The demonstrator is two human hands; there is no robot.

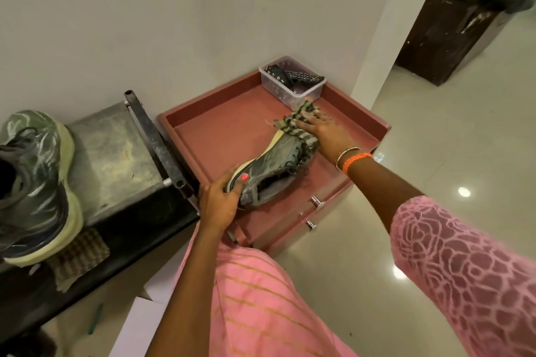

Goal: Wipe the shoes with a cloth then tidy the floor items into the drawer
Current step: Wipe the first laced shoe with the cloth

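Far left: second shoe (34, 182) – grey-green w/ pale sole, laces up – sits on a dark low bench (116, 153), its sole edge over a folded striped cloth piece (78, 258) lying on the bench front. Metal bar (156, 139) runs along the bench's right end, just beside the pink cabinet. Left hand (220, 203) grips the heel end of the shoe being cleaned (272, 171): thumb w/ orange nail on the side wall, fingers curled round the back. That shoe lies on its side on the recessed top of the pink drawer unit (226, 124), toe pointing away toward the wall, pale sole facing left. Checked cloth (298, 127) is draped over the toe end, frayed edge sticking out left. Right hand (322, 130) lies on the cloth w/ fingers fairly straight, pressing it onto the toe; bangles + orange band at the wrist, pink lace sleeve further up the arm. Hands well apart – one at each end of the shoe. Behind the right hand, in the tray's far corner, a clear plastic box (293, 87) holding dark items, one looks like a remote; rest can't be made out. Two metal drawer handles (316, 203) on the unit's front, drawers look closed. Far right, past the wall corner, a dark wooden stand (443, 35) on glossy tiles, w/ blurred dark stuff on top.
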